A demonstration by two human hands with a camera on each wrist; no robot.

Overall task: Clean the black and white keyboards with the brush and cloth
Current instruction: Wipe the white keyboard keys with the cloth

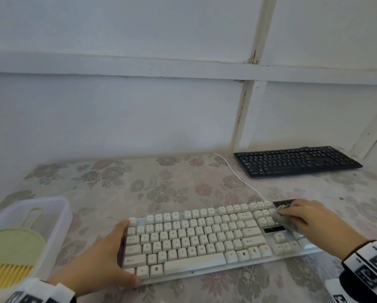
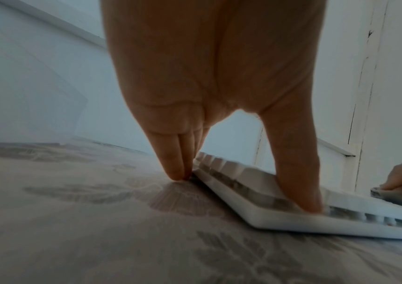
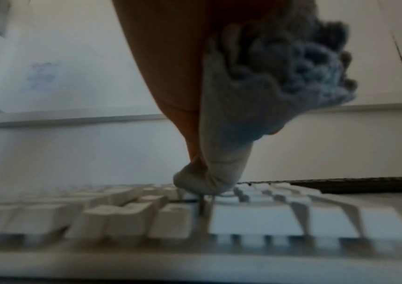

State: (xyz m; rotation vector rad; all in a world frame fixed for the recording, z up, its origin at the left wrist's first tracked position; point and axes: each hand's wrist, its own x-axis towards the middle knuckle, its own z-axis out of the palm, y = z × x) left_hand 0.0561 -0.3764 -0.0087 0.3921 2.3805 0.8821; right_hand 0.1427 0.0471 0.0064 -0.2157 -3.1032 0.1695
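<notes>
Now, left hand [image 1: 104, 256]: at 7 o'clock in the head view, fingers straight and spread along the left end of the white keyboard [image 1: 196, 239] — thumb on its front corner, fingertips [image 2: 175, 173] down on the tablecloth [image 1: 161, 184] at its far-left edge; it holds nothing, only braces.
Right hand [image 1: 307, 217]: at 4 o'clock, palm down, fingers curled round a bunched grey cloth [image 1: 281, 217].
Cloth: pressed onto the keys at the right end of the white keyboard — a fold of it [image 3: 209, 178] touches the key tops.
Black keyboard [image 1: 296, 161]: at 2 o'clock, well apart, against the wall.
Brush [image 1: 12, 256]: green with yellow bristles, lying in a clear plastic tub [image 1: 58, 206] at 8 o'clock, just beside the left hand.
</notes>
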